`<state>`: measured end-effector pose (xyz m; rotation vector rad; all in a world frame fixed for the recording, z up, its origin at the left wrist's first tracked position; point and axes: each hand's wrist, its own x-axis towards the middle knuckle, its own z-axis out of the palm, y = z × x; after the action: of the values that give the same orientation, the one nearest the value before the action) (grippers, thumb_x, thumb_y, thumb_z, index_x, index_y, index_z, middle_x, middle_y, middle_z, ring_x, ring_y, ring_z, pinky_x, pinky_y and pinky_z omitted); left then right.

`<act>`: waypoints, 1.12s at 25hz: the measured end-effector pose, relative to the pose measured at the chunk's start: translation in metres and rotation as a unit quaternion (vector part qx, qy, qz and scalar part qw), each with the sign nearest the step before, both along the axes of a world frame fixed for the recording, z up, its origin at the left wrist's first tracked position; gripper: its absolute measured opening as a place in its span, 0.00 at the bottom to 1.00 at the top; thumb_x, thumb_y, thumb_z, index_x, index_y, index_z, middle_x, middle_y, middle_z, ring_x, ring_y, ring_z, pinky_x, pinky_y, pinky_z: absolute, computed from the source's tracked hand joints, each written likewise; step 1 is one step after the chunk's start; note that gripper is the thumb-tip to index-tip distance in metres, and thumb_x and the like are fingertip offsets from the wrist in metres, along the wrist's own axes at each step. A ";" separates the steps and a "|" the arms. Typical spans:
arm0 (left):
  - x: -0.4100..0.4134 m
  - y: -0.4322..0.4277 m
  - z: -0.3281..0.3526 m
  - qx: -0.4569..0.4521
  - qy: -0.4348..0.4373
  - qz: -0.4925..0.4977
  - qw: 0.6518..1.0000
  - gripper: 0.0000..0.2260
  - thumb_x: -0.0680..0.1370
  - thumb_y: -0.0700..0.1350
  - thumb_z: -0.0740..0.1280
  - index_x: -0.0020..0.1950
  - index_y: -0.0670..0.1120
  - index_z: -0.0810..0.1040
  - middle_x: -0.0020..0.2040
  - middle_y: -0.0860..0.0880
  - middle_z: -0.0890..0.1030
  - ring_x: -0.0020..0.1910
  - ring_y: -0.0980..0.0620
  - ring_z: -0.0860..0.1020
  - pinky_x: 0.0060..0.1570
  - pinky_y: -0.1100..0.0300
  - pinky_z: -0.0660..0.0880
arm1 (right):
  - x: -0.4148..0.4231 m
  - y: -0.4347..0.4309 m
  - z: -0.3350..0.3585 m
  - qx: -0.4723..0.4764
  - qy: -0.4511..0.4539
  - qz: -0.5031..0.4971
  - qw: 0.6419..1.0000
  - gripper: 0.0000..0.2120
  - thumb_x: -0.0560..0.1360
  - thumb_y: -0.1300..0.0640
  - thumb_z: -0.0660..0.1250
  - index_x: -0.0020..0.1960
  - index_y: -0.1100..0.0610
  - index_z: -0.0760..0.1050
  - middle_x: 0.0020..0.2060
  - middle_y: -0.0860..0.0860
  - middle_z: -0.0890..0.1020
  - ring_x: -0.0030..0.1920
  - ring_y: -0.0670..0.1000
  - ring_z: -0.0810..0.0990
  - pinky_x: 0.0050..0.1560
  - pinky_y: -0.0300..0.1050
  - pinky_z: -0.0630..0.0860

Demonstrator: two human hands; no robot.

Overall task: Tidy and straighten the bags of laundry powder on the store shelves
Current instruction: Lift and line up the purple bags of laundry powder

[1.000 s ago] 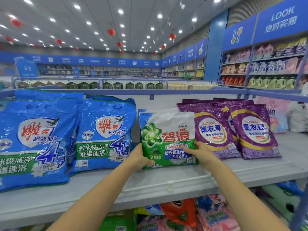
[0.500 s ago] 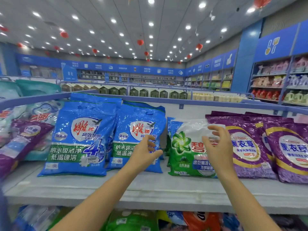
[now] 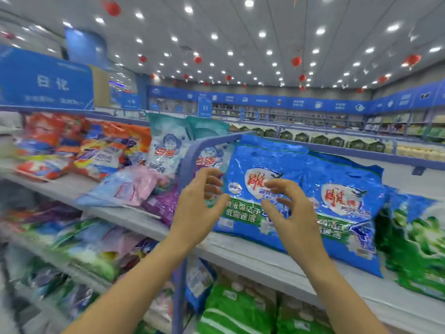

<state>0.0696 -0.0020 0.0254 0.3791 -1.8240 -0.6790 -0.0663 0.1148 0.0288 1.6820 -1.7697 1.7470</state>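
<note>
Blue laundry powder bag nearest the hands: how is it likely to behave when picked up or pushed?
Probably floppy: the blue bag shows creased film and leans back rather than standing rigid. Likely slippery, as its glossy surface throws glare. Its full, bulging look suggests weight, so it may slump on the shelf when pushed.

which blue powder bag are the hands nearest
The left shiny blue plastic bag, beside the blue metal post: left hand and right hand overlap it.

Laundry bags on shelf — post leftward
</note>
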 end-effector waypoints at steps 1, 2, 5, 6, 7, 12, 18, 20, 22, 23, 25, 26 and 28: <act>0.025 -0.018 -0.002 -0.003 0.014 0.022 1.000 0.13 0.71 0.43 0.68 0.52 0.53 0.70 0.44 0.53 0.77 0.40 0.57 0.78 0.43 0.67 0.75 | 0.024 -0.019 0.000 0.000 0.009 0.021 1.000 0.10 0.71 0.56 0.66 0.50 0.44 0.72 0.50 0.44 0.78 0.52 0.39 0.75 0.53 0.28 0.68; 0.046 -0.037 -0.004 -0.007 0.022 0.045 0.999 0.13 0.71 0.43 0.68 0.52 0.52 0.71 0.43 0.54 0.77 0.40 0.57 0.77 0.42 0.69 0.74 | 0.045 -0.036 -0.001 -0.002 0.018 0.037 0.999 0.11 0.70 0.56 0.65 0.50 0.44 0.72 0.50 0.44 0.78 0.52 0.38 0.75 0.52 0.27 0.68; 0.095 -0.097 -0.015 -0.004 0.012 0.088 0.996 0.12 0.73 0.40 0.70 0.52 0.50 0.71 0.42 0.55 0.77 0.40 0.55 0.77 0.40 0.69 0.73 | 0.106 -0.088 -0.011 -0.008 0.045 0.073 0.996 0.11 0.71 0.57 0.65 0.51 0.45 0.72 0.50 0.41 0.77 0.52 0.37 0.75 0.52 0.26 0.67; 0.111 -0.123 -0.020 -0.005 -0.004 0.090 0.996 0.11 0.73 0.40 0.70 0.52 0.49 0.71 0.43 0.55 0.77 0.39 0.54 0.77 0.40 0.67 0.74 | 0.125 -0.110 -0.016 -0.009 0.049 0.078 0.996 0.11 0.71 0.57 0.65 0.51 0.46 0.72 0.50 0.41 0.77 0.52 0.37 0.75 0.53 0.27 0.67; 0.123 -0.147 -0.025 -0.007 -0.026 0.090 0.996 0.11 0.73 0.42 0.69 0.52 0.49 0.71 0.43 0.55 0.77 0.40 0.54 0.77 0.41 0.64 0.74 | 0.141 -0.131 -0.021 -0.010 0.048 0.076 0.996 0.11 0.72 0.57 0.65 0.52 0.46 0.72 0.50 0.41 0.77 0.53 0.37 0.75 0.54 0.27 0.67; 0.158 -0.261 -0.046 -0.003 -0.137 0.099 0.986 0.14 0.73 0.43 0.70 0.57 0.45 0.73 0.46 0.50 0.77 0.46 0.50 0.76 0.48 0.56 0.73 | 0.162 -0.235 -0.050 0.118 0.087 -0.133 0.980 0.16 0.75 0.56 0.66 0.62 0.54 0.69 0.59 0.48 0.72 0.60 0.47 0.71 0.59 0.40 0.67; 0.125 -0.304 -0.061 -0.057 -0.211 0.016 0.976 0.19 0.75 0.45 0.67 0.66 0.44 0.72 0.62 0.46 0.75 0.62 0.48 0.72 0.60 0.56 0.68 | 0.133 -0.277 -0.052 0.278 0.081 -0.423 0.858 0.34 0.75 0.40 0.61 0.74 0.54 0.54 0.75 0.58 0.54 0.74 0.58 0.54 0.72 0.54 0.54; 0.111 -0.303 -0.062 -0.069 -0.212 -0.009 0.975 0.20 0.76 0.45 0.67 0.67 0.44 0.71 0.64 0.46 0.74 0.64 0.48 0.70 0.62 0.58 0.65 | 0.122 -0.275 -0.052 0.252 -0.039 -0.432 0.865 0.39 0.73 0.39 0.64 0.75 0.54 0.50 0.75 0.58 0.54 0.73 0.59 0.56 0.68 0.57 0.62; 0.100 -0.300 -0.065 -0.080 -0.220 -0.032 0.972 0.21 0.76 0.47 0.66 0.68 0.44 0.69 0.65 0.47 0.73 0.65 0.49 0.69 0.64 0.58 0.63 | 0.115 -0.273 -0.059 0.207 -0.140 -0.396 0.884 0.39 0.72 0.42 0.67 0.74 0.54 0.51 0.71 0.56 0.62 0.68 0.58 0.66 0.61 0.54 0.69; 0.097 -0.299 -0.066 -0.087 -0.223 -0.040 0.970 0.21 0.77 0.48 0.66 0.68 0.45 0.69 0.65 0.47 0.73 0.65 0.50 0.68 0.65 0.59 0.62 | 0.113 -0.273 -0.064 0.182 -0.160 -0.381 0.892 0.38 0.72 0.44 0.68 0.74 0.54 0.53 0.69 0.55 0.67 0.65 0.57 0.70 0.59 0.52 0.71; 0.093 -0.300 -0.068 -0.094 -0.225 -0.045 0.969 0.21 0.77 0.50 0.65 0.68 0.46 0.69 0.65 0.49 0.73 0.65 0.51 0.68 0.64 0.60 0.62 | 0.111 -0.275 -0.068 0.123 -0.162 -0.370 0.907 0.33 0.73 0.51 0.69 0.72 0.54 0.57 0.65 0.53 0.72 0.61 0.55 0.74 0.56 0.47 0.72; 0.093 -0.301 -0.069 -0.096 -0.219 -0.046 0.970 0.21 0.77 0.50 0.65 0.68 0.46 0.69 0.65 0.49 0.73 0.64 0.51 0.68 0.64 0.60 0.62 | 0.112 -0.277 -0.067 0.091 -0.152 -0.365 0.914 0.30 0.73 0.55 0.69 0.71 0.54 0.60 0.64 0.53 0.73 0.61 0.54 0.75 0.55 0.45 0.71; 0.095 -0.301 -0.068 -0.095 -0.198 -0.057 0.974 0.21 0.76 0.50 0.66 0.68 0.47 0.69 0.64 0.50 0.73 0.64 0.52 0.69 0.63 0.60 0.63 | 0.118 -0.279 -0.061 0.039 -0.113 -0.360 0.925 0.26 0.74 0.59 0.69 0.68 0.53 0.64 0.62 0.51 0.74 0.61 0.51 0.74 0.55 0.41 0.70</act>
<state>0.1644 -0.3027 -0.0430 0.2979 -2.2841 -0.5241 0.0519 -0.1643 -0.0320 0.6847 -2.1857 1.5566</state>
